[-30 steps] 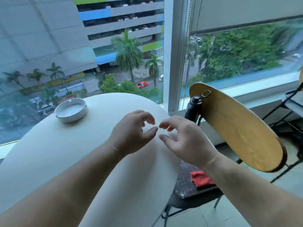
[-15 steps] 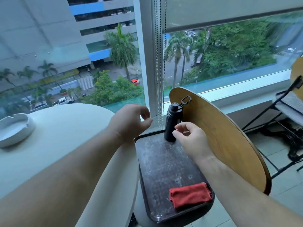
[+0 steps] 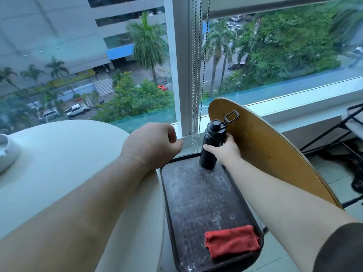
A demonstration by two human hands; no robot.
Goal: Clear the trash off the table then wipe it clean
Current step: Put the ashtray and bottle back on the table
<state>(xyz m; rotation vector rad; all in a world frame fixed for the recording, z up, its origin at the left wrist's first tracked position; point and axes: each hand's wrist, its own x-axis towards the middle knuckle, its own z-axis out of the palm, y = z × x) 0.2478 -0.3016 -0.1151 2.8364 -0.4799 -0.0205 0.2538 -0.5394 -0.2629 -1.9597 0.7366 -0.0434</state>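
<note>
1. Bench (image 3: 59, 163), round and white, fills the lower left of the view, and its far edge lies close to the window (image 3: 117, 55).
2. A white ashtray (image 3: 7, 154) sits at the bench's left side, cut off by the frame edge.
3. The left hand (image 3: 153, 142) hovers over the bench's right edge. Its fingers (image 3: 172, 134) are loosely curled under and hold nothing, and the forearm stretches across the bench top.
4. Just beside the bench's right edge is a chair with a dark, speckled seat (image 3: 200, 203) that has a raised rim.
5. A folded red cloth (image 3: 231, 241) lies at the near right corner of that seat, touching the rim.
6. A black bottle (image 3: 213, 134) with a screw cap and a loop handle stands nearly upright at the seat's far edge. Whether its base rests on the seat I cannot tell.
7. The right hand (image 3: 225, 152) grips the bottle around its middle, with the thumb across the front and the fingers wrapped behind.
8. A curved wooden backrest (image 3: 265, 150) rises along the seat's right side, directly behind the right hand.
9. Beaded blind cords (image 3: 196, 75) hang down in front of the window frame, just beyond the bottle.
10. Part of a black folding chair (image 3: 351, 122) shows at the far right, well apart from the bench.
</note>
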